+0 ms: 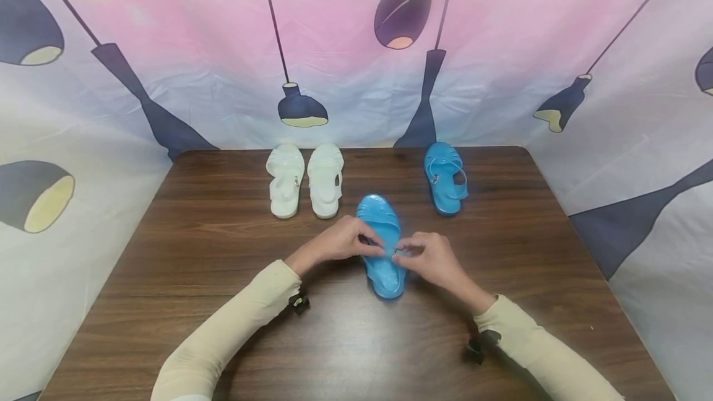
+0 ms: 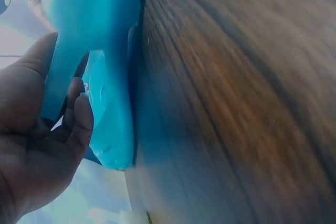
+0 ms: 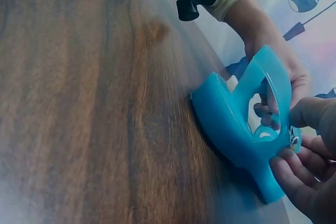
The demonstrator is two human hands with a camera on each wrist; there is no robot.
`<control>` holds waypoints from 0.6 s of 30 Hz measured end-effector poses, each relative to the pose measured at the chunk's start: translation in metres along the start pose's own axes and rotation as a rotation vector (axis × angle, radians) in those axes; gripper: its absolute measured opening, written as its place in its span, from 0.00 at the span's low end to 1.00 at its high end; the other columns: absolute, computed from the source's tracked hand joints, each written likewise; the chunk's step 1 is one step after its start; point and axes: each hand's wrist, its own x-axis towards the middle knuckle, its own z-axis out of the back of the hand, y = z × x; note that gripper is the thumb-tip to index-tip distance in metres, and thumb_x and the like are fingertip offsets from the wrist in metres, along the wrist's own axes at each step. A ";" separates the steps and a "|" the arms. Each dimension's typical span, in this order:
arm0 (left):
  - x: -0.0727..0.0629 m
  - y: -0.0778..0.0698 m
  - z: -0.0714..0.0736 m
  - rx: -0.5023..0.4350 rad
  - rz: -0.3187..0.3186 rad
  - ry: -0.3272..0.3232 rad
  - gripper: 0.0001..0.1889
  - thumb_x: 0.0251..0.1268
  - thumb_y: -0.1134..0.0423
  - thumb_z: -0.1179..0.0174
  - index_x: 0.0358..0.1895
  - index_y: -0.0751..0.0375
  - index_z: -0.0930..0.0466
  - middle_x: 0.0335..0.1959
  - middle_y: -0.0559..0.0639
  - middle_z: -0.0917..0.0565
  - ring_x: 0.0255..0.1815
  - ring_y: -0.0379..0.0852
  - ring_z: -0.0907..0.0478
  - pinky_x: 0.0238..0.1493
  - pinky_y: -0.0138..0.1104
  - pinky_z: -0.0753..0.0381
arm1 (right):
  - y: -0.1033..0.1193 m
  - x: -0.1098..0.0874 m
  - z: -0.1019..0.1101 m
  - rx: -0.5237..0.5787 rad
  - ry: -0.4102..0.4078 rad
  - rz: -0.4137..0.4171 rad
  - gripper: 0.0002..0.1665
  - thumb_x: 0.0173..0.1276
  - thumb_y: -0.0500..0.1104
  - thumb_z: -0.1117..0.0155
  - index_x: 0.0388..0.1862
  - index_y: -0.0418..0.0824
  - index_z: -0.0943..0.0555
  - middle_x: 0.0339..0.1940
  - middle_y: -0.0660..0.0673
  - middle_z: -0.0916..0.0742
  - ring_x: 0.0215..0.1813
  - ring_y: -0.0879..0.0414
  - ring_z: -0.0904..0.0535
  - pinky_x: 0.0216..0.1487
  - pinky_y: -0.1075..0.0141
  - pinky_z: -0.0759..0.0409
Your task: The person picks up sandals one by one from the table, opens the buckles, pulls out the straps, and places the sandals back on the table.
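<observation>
A blue jelly sandal (image 1: 384, 234) lies on the table between both hands, its toe pointing away from me. My left hand (image 1: 346, 240) is at the sandal's left side. In the left wrist view its thumb and fingers pinch a blue side strap (image 2: 55, 90). From the other side, my right hand (image 1: 433, 258) holds the ankle strap near a small metal buckle (image 3: 293, 138), thumb above and fingertips below. The strap stands up in a loop over the heel (image 3: 226, 114) in the right wrist view.
At the table's far edge stand two white sandals (image 1: 286, 187) side by side, left of centre. Another blue sandal (image 1: 445, 194) sits at the back right. The brown wooden table (image 1: 223, 234) meets a patterned cloth backdrop (image 1: 223, 98) behind it.
</observation>
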 end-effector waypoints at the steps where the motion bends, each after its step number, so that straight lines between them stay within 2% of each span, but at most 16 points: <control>1: -0.001 0.001 0.001 0.005 0.000 -0.006 0.09 0.68 0.54 0.31 0.44 0.53 0.08 0.38 0.40 0.09 0.34 0.30 0.17 0.37 0.28 0.16 | 0.000 0.000 0.000 0.006 -0.001 -0.005 0.11 0.60 0.44 0.21 0.42 0.45 0.09 0.31 0.55 0.13 0.37 0.62 0.17 0.37 0.68 0.16; 10: -0.010 0.006 0.008 0.013 0.034 -0.034 0.09 0.69 0.55 0.32 0.45 0.52 0.08 0.40 0.40 0.09 0.40 0.32 0.17 0.42 0.29 0.17 | -0.001 -0.001 0.001 0.043 -0.023 -0.022 0.10 0.59 0.42 0.20 0.40 0.44 0.09 0.30 0.54 0.13 0.34 0.62 0.16 0.35 0.68 0.16; 18: -0.013 0.006 0.009 -0.015 0.059 -0.024 0.08 0.69 0.55 0.31 0.44 0.53 0.08 0.40 0.41 0.09 0.39 0.33 0.16 0.41 0.30 0.16 | 0.001 -0.004 -0.003 0.075 -0.035 -0.029 0.10 0.59 0.42 0.20 0.40 0.44 0.09 0.31 0.53 0.12 0.35 0.62 0.15 0.35 0.68 0.15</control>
